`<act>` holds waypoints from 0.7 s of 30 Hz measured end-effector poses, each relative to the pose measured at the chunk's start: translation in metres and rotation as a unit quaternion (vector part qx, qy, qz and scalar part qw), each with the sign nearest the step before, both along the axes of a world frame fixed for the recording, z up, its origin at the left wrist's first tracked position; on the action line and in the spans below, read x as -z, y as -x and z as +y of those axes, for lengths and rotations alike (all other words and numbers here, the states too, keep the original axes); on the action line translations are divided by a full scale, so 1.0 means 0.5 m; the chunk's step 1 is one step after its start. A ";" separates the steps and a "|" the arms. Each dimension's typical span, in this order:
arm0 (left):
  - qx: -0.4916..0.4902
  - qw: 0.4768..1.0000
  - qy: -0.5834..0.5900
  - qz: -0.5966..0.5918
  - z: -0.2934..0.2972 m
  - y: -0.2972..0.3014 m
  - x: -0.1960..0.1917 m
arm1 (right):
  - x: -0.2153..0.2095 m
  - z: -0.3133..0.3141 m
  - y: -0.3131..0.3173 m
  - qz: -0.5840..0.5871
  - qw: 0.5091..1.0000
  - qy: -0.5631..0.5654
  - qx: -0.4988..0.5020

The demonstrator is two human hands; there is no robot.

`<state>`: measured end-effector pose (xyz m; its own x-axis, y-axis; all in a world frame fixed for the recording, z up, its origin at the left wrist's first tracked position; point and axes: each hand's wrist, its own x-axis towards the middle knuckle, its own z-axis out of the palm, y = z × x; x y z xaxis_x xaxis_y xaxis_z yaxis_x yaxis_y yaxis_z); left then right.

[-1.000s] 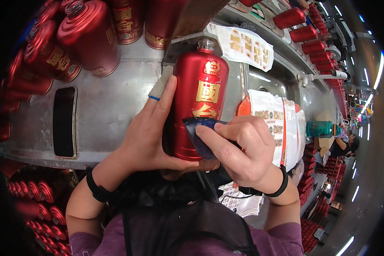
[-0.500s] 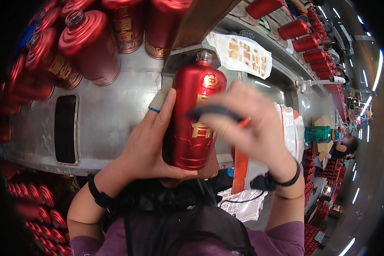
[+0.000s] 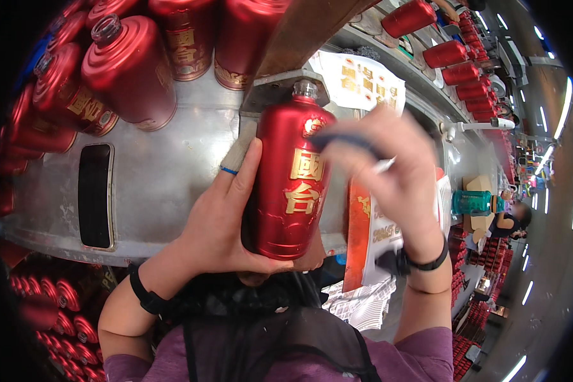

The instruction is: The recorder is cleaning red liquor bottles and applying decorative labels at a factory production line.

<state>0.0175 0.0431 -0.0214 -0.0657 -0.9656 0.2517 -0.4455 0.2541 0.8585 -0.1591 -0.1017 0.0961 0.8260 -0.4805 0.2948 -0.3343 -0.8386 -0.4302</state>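
Observation:
A glossy red bottle [image 3: 277, 197] with raised gold characters and a clear glass neck is in front of me, its neck by a metal bracket [image 3: 256, 95]. My left hand [image 3: 210, 219] grips it, fingers along the left side and thumb across the base. A pale cloth sleeve [image 3: 240, 149] with a blue band covers one finger. Over the bottle's upper right edge, my right hand [image 3: 398, 169] is blurred by motion. Its fingers close on a thin dark blue, flat strip-like tool [image 3: 347, 139], whose tip overlaps the emblem; whether it touches is unclear.
Several red bottles [image 3: 130, 79] stand at the upper left, above a dark phone [image 3: 95, 196] on the metal table. A sheet of gold characters [image 3: 363, 76] lies beyond the bottle. At right are an orange-red strip [image 3: 358, 245], a teal bottle [image 3: 472, 202] and a distant person [image 3: 509, 223].
My right hand and the dark blue tool have moved up and to the right, uncovering the gold characters in the middle. My left hand still holds the bottle in nearly the same place.

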 end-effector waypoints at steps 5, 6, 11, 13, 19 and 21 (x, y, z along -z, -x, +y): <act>0.003 1.000 0.013 0.010 0.001 0.002 0.006 | 0.003 0.035 0.019 -0.024 0.991 0.107 -0.081; 0.003 1.000 0.013 0.011 0.001 0.003 0.006 | 0.019 0.048 0.022 -0.031 0.989 0.121 -0.077; 0.002 1.000 0.010 0.006 0.001 0.005 0.006 | 0.043 0.049 0.034 -0.035 0.981 0.180 -0.071; 0.003 1.000 0.014 0.008 0.003 0.004 0.006 | 0.033 0.033 0.031 -0.021 0.979 0.194 -0.061; 0.001 1.000 0.026 -0.012 0.001 0.002 0.002 | 0.024 0.023 0.027 -0.023 0.979 0.198 -0.048; 0.000 1.000 0.013 0.006 -0.001 0.004 0.004 | 0.023 0.029 0.024 -0.020 0.976 0.210 -0.058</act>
<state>0.0154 0.0427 -0.0232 -0.0628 -0.9587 0.2774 -0.4360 0.2764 0.8565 -0.1710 -0.0871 0.0844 0.8520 -0.2143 0.4777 -0.2166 -0.9749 -0.0512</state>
